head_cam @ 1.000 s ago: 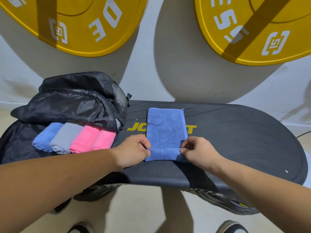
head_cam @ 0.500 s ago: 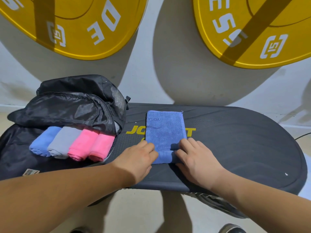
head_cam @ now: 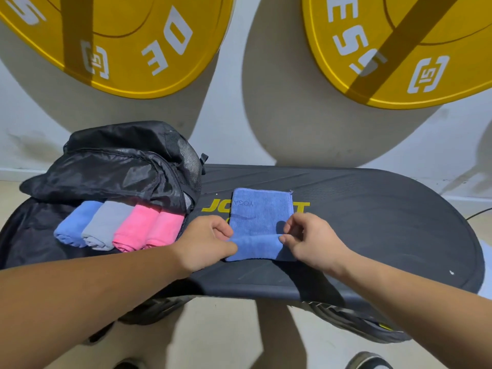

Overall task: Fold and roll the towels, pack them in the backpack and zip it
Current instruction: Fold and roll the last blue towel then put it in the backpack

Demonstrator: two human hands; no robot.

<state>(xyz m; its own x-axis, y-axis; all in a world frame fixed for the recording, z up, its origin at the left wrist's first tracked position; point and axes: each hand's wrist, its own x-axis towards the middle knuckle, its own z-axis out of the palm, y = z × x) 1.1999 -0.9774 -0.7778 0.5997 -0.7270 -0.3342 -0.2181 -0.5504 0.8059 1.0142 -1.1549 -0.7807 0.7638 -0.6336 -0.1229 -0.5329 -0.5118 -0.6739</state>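
Note:
A folded blue towel (head_cam: 261, 214) marked YOGA lies on the black oval platform (head_cam: 372, 222), its near end turned into a thick roll (head_cam: 255, 247). My left hand (head_cam: 207, 241) pinches the roll's left end and my right hand (head_cam: 308, 241) pinches its right end. The black backpack (head_cam: 114, 169) lies open at the left. Inside it sit several rolled towels side by side: a light blue one (head_cam: 76, 225), a grey one (head_cam: 105, 225) and two pink ones (head_cam: 133, 230) (head_cam: 166, 230).
Two big yellow weight plates (head_cam: 127, 43) (head_cam: 415, 49) lean on the white wall behind the platform. A cable (head_cam: 479, 213) runs off at the far right. Shoes (head_cam: 368, 360) show on the pale floor below.
The roll at the towel's near end has grown thicker and moved up the towel. My fingers went flat on it half a second ago and now pinch its ends again.

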